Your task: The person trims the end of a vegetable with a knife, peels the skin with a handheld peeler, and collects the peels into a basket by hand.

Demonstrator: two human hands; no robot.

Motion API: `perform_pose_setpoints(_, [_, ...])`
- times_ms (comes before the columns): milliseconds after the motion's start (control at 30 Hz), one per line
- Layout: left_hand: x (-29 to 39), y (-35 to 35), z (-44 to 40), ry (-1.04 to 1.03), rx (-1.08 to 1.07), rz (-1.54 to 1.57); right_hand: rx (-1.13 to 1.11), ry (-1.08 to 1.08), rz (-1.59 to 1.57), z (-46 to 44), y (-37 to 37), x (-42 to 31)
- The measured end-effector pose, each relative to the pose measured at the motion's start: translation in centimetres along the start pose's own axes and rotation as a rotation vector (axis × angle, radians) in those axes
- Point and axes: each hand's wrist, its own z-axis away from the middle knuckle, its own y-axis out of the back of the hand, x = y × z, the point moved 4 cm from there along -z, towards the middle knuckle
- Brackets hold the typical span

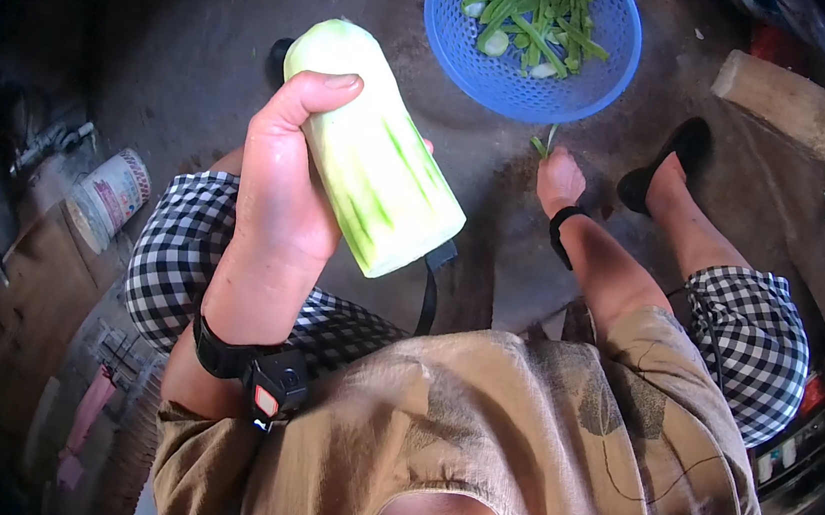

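My left hand [286, 169] is wrapped round a thick, mostly peeled pale-green gourd [378, 158], thumb across its upper side. Streaks of darker green skin remain along its lower half, and the near end is cut flat. Lower and to the right, my right hand [561, 183] is closed, with a thin strip of green peel [541, 146] sticking out at its fingertips. Whether it holds anything else is hidden. Just beyond that hand sits a blue plastic colander [436, 34], holding green peel strips [547, 25] and several pale round pieces.
Dark concrete floor [201, 64] lies all around. A wooden block [783, 100] is at the right, past my black shoe [679, 160]. On the left are a white printed tub [109, 198], a brown board [31, 298] and a pink strip [85, 424].
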Motion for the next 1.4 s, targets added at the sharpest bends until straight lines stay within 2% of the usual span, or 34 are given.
perform_pose_setpoints(100, [0.3, -0.7, 0.2, -0.026, -0.032, 0.032, 0.01, 0.052, 0.024, -0.3, -0.1, -0.1])
perform_pose_setpoints(200, [0.2, -0.6, 0.4, -0.026, -0.028, 0.028, -0.079, 0.311, 0.037, -0.3, -0.6, -0.6])
perform_pose_setpoints(300, [-0.1, -0.1, 0.1, -0.015, 0.004, -0.018, -0.041, 0.3, -0.017, -0.6, -0.8, -0.4])
perform_pose_setpoints(400, [-0.2, 0.1, 0.1, -0.018, 0.04, -0.034, -0.004, 0.124, -0.14, -0.4, 0.1, -0.7])
perform_pose_setpoints(600, [0.2, 0.3, 0.5, -0.004, 0.044, -0.065, 0.03, 0.239, 0.008, -1.2, -0.3, -2.2])
perform_pose_setpoints(800, [0.1, 0.0, 0.9, -0.006, 0.077, -0.073, 0.021, 0.31, 0.021, -0.7, 0.0, -2.2])
perform_pose_setpoints(1000, [0.0, -0.2, 1.0, 0.024, 0.061, -0.041, 0.004, 0.185, -0.049, -1.8, -0.3, -1.7])
perform_pose_setpoints(1200, [-0.1, -0.4, 1.0, 0.029, 0.041, -0.036, 0.027, 0.374, 0.006, -1.6, 0.0, -2.4])
perform_pose_setpoints(1400, [-0.2, -0.5, 0.9, 0.027, 0.033, -0.028, 0.006, 0.308, 0.091, -1.7, -0.5, -2.6])
